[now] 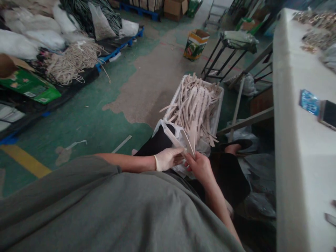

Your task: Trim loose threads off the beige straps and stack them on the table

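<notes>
My left hand [169, 159], in a thin whitish glove, is closed on the near end of a pale flat strip [171, 135] in front of my lap. Bare and touching it from the right, my right hand [201, 168] pinches more pale strips [193, 134] that stick up and away from me. Whether these pieces are one folded strip or separate ones, I cannot tell. Just beyond my hands stands a white plastic crate [219, 108] heaped with long beige strips [198, 101], some hanging over its rim. White plastic [181, 169] lies over my lap.
A white-covered table [291, 140] runs along my right, with a blue packet [309, 101] and a dark phone-like object [328, 113]. Ahead are a metal-framed stool [223, 52] and a printed carton [195, 43]. Sacks and coiled beige cord [75, 61] lie on pallets at left.
</notes>
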`<move>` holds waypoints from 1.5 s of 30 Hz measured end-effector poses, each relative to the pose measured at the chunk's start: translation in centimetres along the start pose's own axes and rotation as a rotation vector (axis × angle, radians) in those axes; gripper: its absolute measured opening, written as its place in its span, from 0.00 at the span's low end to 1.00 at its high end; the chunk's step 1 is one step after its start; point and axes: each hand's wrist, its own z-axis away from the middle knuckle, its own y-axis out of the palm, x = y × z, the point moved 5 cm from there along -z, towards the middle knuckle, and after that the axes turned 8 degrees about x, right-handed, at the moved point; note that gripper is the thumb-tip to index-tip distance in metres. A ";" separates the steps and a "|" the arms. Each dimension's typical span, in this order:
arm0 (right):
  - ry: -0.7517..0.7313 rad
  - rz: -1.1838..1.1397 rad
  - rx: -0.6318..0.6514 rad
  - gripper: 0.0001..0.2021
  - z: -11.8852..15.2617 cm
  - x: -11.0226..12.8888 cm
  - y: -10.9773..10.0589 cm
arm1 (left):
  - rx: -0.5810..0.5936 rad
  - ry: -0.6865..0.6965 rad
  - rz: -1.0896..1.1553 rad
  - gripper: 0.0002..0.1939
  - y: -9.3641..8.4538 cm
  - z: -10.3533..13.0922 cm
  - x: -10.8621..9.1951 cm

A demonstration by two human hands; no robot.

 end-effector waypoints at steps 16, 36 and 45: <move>-0.016 -0.052 -0.089 0.20 0.5 2.1 -1.3 | -0.035 0.137 0.177 0.07 0.6 0.6 -3.3; -0.030 0.222 0.010 0.19 -1.9 2.1 0.1 | -0.040 0.101 0.135 0.07 -0.3 0.3 -1.7; -0.009 0.285 -0.049 0.22 -1.1 1.2 -0.2 | -0.011 0.083 0.086 0.08 -0.8 -0.6 -1.4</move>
